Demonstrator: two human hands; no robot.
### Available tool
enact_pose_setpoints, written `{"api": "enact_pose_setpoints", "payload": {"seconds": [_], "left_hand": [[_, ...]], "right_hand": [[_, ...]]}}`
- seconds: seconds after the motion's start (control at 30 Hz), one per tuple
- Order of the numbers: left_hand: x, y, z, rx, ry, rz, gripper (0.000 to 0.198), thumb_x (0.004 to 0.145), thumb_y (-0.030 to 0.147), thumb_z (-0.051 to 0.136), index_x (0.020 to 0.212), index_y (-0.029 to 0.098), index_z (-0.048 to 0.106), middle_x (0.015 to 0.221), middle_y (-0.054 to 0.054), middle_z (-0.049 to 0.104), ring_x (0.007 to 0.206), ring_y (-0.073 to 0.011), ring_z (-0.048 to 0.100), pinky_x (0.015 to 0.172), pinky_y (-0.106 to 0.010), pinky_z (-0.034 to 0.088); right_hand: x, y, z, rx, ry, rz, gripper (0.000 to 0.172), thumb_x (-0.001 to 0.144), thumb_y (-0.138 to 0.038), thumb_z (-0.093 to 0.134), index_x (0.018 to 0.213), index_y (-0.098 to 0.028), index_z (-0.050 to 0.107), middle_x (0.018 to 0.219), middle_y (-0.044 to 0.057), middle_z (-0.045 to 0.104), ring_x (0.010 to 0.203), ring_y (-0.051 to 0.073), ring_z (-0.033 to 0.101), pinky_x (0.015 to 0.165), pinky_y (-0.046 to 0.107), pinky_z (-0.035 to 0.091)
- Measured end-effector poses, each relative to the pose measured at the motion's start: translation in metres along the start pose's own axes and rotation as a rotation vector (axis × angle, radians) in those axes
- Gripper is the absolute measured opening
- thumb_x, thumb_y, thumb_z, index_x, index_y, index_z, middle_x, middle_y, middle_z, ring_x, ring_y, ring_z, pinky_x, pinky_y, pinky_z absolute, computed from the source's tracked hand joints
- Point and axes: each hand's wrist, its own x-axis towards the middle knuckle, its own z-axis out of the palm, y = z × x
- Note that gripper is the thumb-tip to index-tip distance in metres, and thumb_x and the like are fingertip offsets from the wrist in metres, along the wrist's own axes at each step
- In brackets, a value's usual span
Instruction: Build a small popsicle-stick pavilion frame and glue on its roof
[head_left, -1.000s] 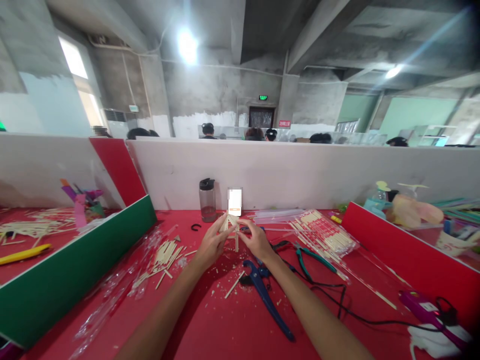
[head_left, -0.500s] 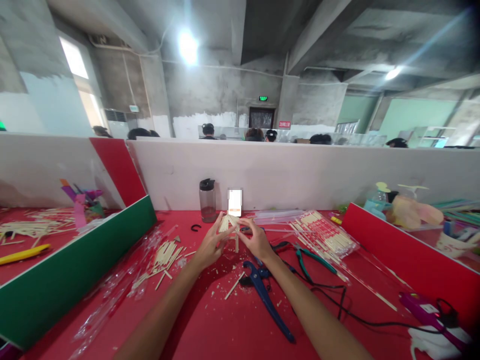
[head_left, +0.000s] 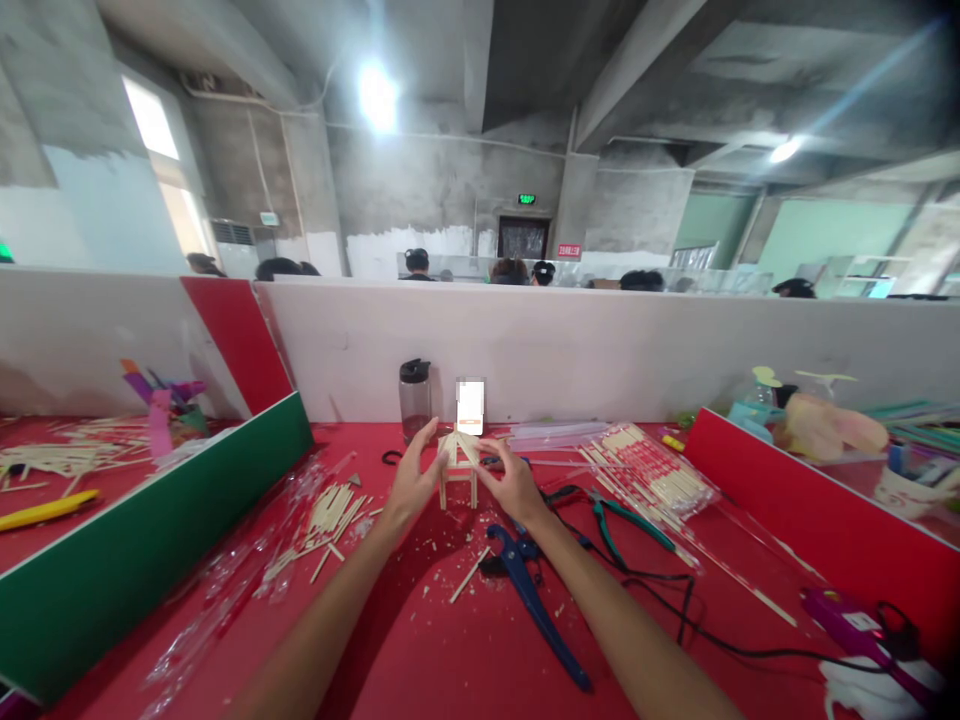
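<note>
In front of me a small house-like model (head_left: 459, 462) made of pale wooden sticks stands upright on thin legs, with a sloped top. My left hand (head_left: 411, 485) is at its left side, fingers stretched and apart; whether a fingertip touches the roof edge I cannot tell. On the other side, my right hand (head_left: 515, 487) has its thumb and fingers closed at the model's right edge. Blue-handled cutters (head_left: 536, 605) lie below the right hand. A loose stick (head_left: 470, 573) lies beside them among small wood chips.
Behind the model a phone (head_left: 470, 408) leans on the white partition, next to a dark-lidded bottle (head_left: 415, 400). Cut sticks (head_left: 334, 512) lie to the left. Green-handled pliers (head_left: 637, 522), packaged sticks (head_left: 652, 465), a black cable and a purple glue gun (head_left: 847, 625) are to the right.
My left hand has drawn a little to the left, away from the front of the model, so its roof and legs show more. The right hand has barely moved.
</note>
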Motion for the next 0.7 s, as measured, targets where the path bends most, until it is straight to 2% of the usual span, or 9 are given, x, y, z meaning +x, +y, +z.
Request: {"api": "enact_pose_setpoints", "payload": {"seconds": [0.2, 0.3, 0.47, 0.7], "left_hand": [[0.014, 0.003, 0.013, -0.101, -0.130, -0.078, 0.065, 0.086, 0.047, 0.063, 0.142, 0.018, 0.043, 0.143, -0.013, 0.052, 0.130, -0.0265, 0.050, 0.111, -0.040, 0.038], [0.020, 0.004, 0.017, -0.062, -0.161, -0.078, 0.058, 0.083, 0.042, 0.067, 0.133, 0.017, 0.052, 0.131, -0.013, 0.059, 0.118, -0.0256, 0.058, 0.104, -0.039, 0.043], [0.028, 0.006, 0.012, 0.047, -0.166, -0.087, 0.045, 0.079, 0.041, 0.068, 0.116, 0.017, 0.061, 0.112, -0.009, 0.066, 0.104, -0.0249, 0.061, 0.095, -0.039, 0.047], [0.029, 0.011, 0.007, 0.066, -0.183, -0.068, 0.039, 0.080, 0.041, 0.067, 0.109, 0.016, 0.063, 0.105, -0.008, 0.066, 0.097, -0.0235, 0.062, 0.089, -0.035, 0.048]], "right_hand": [[0.000, 0.003, 0.000, 0.011, -0.006, 0.000, 0.036, 0.089, -0.031, 0.064, 0.125, -0.027, 0.056, 0.122, 0.007, 0.067, 0.114, 0.022, 0.064, 0.092, 0.038, 0.056], [0.000, 0.002, 0.000, 0.010, -0.009, 0.006, 0.037, 0.089, -0.030, 0.064, 0.125, -0.028, 0.055, 0.122, 0.007, 0.067, 0.114, 0.022, 0.064, 0.093, 0.038, 0.056], [0.000, -0.002, 0.001, 0.020, -0.010, 0.004, 0.035, 0.090, -0.030, 0.063, 0.124, -0.028, 0.056, 0.121, 0.006, 0.067, 0.112, 0.021, 0.065, 0.092, 0.037, 0.056], [-0.001, -0.001, 0.003, 0.037, -0.009, 0.000, 0.034, 0.090, -0.027, 0.061, 0.124, -0.026, 0.057, 0.123, 0.008, 0.066, 0.115, 0.021, 0.063, 0.092, 0.036, 0.057]]}}
